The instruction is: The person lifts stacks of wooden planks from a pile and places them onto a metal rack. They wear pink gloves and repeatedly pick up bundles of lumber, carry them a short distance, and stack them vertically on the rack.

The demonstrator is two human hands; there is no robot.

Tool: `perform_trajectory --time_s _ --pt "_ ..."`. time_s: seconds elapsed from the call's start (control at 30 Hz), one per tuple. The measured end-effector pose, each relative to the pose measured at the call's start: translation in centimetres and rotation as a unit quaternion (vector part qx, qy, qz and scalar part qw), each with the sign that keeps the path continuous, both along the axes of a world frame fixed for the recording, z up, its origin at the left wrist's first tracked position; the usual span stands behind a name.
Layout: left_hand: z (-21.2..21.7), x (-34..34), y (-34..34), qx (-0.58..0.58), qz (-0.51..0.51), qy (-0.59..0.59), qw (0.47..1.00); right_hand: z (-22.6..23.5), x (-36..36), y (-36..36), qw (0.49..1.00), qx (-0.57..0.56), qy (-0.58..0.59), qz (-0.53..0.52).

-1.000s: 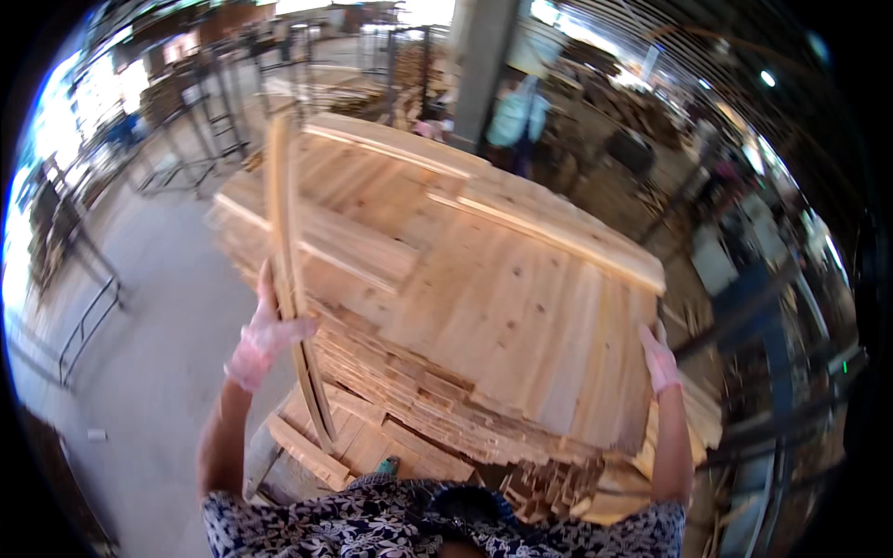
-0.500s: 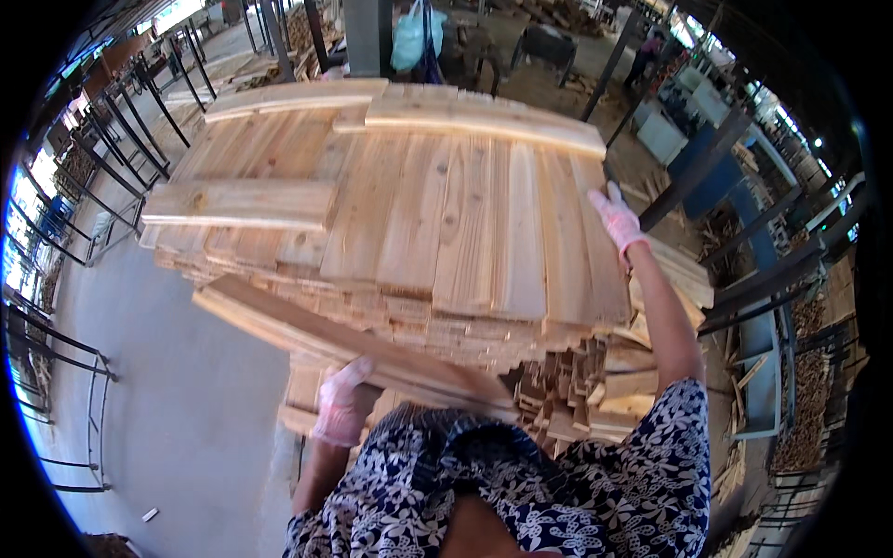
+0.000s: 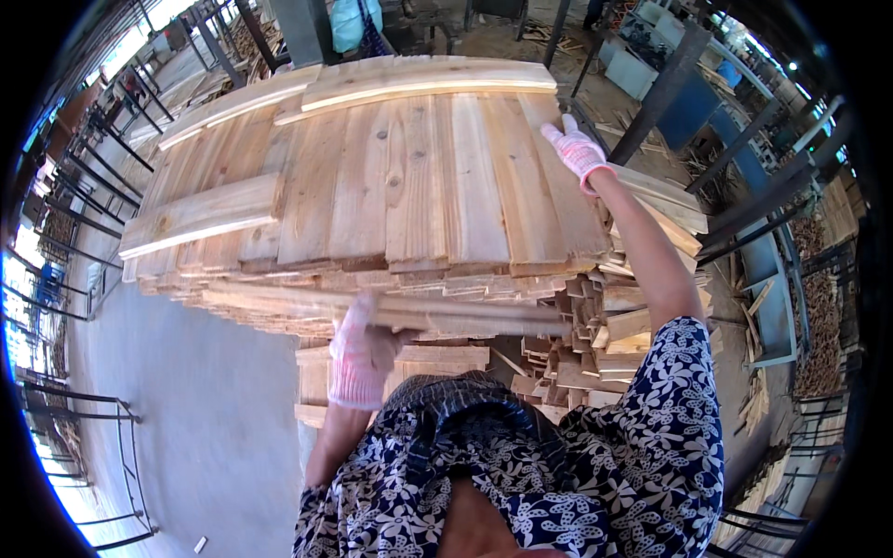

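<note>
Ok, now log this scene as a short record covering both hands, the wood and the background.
Left hand: gloved, gripping motion-blurred lumber, piece count unclear
Right hand: gloved, fingers extended, at right edge of board stack
Stack top: boards side by side; left board and far-edge board lying across
Near right: jumbled short wood pieces
Background: pale blue bag beside grey pillar

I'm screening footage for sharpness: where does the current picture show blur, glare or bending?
Head view: the plank in the left hand looks motion-blurred, while the stacked boards show clear grain; head view again: glare at the left edge, lines bowing near the rim.
</note>
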State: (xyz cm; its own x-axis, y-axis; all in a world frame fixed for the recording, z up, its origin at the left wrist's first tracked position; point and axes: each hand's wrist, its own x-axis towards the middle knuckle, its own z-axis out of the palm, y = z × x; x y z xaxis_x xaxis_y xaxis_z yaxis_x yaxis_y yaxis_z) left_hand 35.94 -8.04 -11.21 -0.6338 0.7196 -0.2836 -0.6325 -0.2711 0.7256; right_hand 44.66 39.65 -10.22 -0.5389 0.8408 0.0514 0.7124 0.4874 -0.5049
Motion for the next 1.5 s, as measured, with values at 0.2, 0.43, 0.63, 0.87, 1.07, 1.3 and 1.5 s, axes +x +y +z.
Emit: perform_trajectory --time_s 0.2,0.43,0.63,0.87,1.07,1.3,1.5 --pt "-0.3 1.7 4.0 0.072 -0.036 -0.120 0.989 0.1 -0.2 -0.5 1.000 -0.006 -0.004 0.003" --pt "-3.5 1.0 5.2 0.085 0.003 -0.125 0.988 1.6 -0.4 -2.4 0.999 -0.022 -0.035 0.006" --pt "-1.2 2.2 1.9 0.012 0.038 -0.161 0.986 2.0 -0.5 -3.3 0.995 -0.079 -0.050 -0.019" --pt "-2.7 0.0 4.9 0.083 0.040 -0.112 0.989 1.8 -0.8 -3.1 0.997 -0.055 -0.047 -0.018" --pt "-0.3 1.0 2.0 0.113 0.021 -0.097 0.989 2.7 -1.0 -6.3 0.980 0.191 -0.050 0.007" --pt "5.7 2.0 -2.5 0.131 0.053 -0.017 0.990 10.8 -0.5 -19.1 0.877 -0.071 -0.036 0.473" --pt "5.4 -0.5 2.3 0.192 0.049 -0.056 0.979 15.6 2.2 -24.7 0.816 -0.170 -0.176 0.523"
